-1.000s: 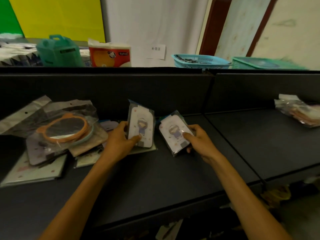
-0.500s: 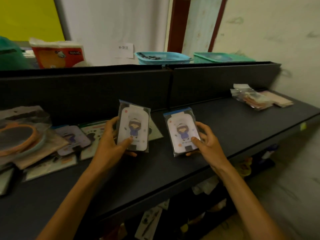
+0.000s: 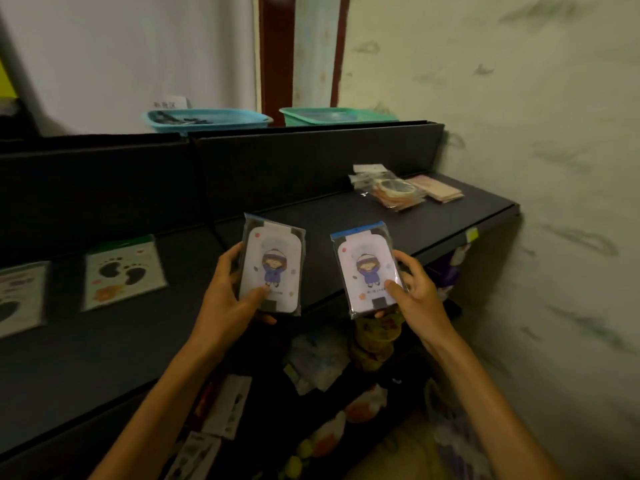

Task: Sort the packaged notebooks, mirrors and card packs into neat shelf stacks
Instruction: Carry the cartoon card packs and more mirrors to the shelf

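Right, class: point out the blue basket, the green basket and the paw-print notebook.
blue basket (image 3: pixel 207 118): head view, on its front rim.
green basket (image 3: pixel 337 116): head view, on its front wall.
paw-print notebook (image 3: pixel 123 271): head view, on the middle of its cover.

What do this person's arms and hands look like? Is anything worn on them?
Both forearms are bare right down to the bottom edge of the picture, with no sleeve showing. The left hand and the right hand wear no gloves, and I see no watch, bracelet or ring. Fingernails look short and unpainted, though the picture is dim.
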Demonstrator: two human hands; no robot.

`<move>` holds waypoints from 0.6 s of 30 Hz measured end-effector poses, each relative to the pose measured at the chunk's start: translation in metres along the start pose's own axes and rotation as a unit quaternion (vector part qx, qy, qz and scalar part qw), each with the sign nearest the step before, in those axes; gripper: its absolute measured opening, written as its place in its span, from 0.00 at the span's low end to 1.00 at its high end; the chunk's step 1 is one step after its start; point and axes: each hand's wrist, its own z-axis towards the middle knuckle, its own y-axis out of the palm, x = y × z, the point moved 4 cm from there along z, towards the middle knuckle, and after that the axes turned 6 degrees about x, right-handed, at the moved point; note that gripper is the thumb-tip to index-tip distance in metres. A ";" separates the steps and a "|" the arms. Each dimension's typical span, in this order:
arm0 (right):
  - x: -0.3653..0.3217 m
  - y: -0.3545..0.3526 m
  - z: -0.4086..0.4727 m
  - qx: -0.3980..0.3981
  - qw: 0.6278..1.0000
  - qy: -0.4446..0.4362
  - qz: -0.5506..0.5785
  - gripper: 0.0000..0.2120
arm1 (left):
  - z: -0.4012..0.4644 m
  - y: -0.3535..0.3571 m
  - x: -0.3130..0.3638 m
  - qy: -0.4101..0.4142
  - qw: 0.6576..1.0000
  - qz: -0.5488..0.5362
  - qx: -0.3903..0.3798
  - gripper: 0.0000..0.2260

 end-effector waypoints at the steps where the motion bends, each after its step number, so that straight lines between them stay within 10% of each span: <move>1: 0.004 -0.014 0.004 0.004 1.000 -0.003 -0.003 0.21 | 0.001 0.015 0.000 0.003 1.000 -0.003 -0.004 0.32; 18: 0.046 -0.104 0.109 0.004 1.000 0.013 -0.011 0.21 | 0.065 0.138 -0.009 0.009 0.999 0.017 0.027 0.33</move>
